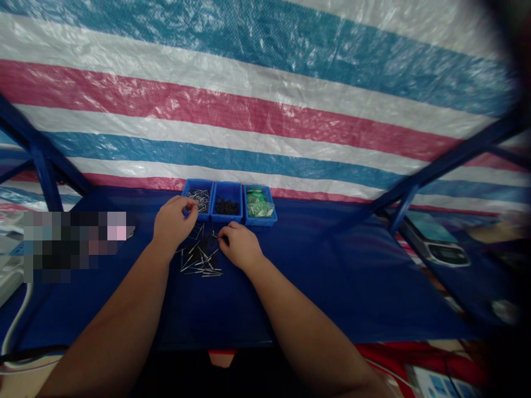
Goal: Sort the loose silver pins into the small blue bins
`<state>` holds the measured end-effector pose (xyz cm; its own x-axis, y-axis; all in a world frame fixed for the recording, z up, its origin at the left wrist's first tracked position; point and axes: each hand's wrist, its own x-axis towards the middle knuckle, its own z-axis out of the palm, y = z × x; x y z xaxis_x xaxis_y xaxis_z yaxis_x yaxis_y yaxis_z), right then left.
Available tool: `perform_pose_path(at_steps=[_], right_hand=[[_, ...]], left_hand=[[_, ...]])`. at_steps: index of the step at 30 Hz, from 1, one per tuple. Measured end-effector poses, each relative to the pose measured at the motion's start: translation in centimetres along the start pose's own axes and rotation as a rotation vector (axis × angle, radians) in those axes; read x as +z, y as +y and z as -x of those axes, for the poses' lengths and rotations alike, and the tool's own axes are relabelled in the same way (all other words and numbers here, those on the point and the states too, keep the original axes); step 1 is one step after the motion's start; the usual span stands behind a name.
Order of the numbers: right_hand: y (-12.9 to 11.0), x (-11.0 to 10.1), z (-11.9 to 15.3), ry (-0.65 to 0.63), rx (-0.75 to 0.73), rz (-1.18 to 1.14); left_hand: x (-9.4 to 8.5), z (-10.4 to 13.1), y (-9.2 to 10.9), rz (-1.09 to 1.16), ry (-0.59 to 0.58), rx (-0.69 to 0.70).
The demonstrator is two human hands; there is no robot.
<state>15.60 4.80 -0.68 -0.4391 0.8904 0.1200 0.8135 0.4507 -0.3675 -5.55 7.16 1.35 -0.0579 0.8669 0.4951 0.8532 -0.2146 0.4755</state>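
Observation:
My left hand (176, 218) is at the front edge of the left blue bin (199, 200), which holds silvery metal pins. Its fingers are pinched together; anything between them is too small to name. Right of the pile, my right hand (238, 242) has its fingers closed round the end of a thin metal pin (214, 235). Between and below both hands lies a loose pile of metal pins (201, 257) mixed with small black pieces. The middle blue bin (227, 202) contains small black parts, and the right blue bin (260, 205) contains green and clear plastic bags.
A dark blue table (323, 276) spreads under everything, with blue metal frame bars (418, 177) at both sides. A striped sheet (257, 116) hangs behind. At the right is a digital scale (440, 240); at the left, a white cable (20, 315) and a blurred-out patch.

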Motion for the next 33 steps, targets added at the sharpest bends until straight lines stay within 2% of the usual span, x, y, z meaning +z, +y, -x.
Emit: perform_pose_path(at_steps=[5, 9, 12, 20, 28, 33], right_hand=[[0.3, -0.6, 0.1, -0.018, 0.05, 0.059], [0.7, -1.0, 0.2, 0.008, 0.059, 0.054], [0.9, -1.0, 0.2, 0.002, 0.044, 0.057], [1.3, -0.5, 0.2, -0.006, 0.023, 0.045], [1.7, -0.6, 0.2, 0.199, -0.078, -0.268], [1.7, -0.9, 0.3, 0.279, -0.106, -0.372]], left_hand=[[0.0, 0.1, 0.6, 0.102, -0.04, 0.139], [0.0, 0.3, 1.1, 0.195, -0.159, 0.267], [0.2, 0.5, 1.2, 0.211, -0.256, 0.314], [0.4, 0.7, 1.7, 0.24, -0.381, 0.355], [0.3, 0.7, 2.0, 0.2, -0.44, 0.345], [0.3, 0.7, 1.9, 0.213, -0.439, 0.33]])
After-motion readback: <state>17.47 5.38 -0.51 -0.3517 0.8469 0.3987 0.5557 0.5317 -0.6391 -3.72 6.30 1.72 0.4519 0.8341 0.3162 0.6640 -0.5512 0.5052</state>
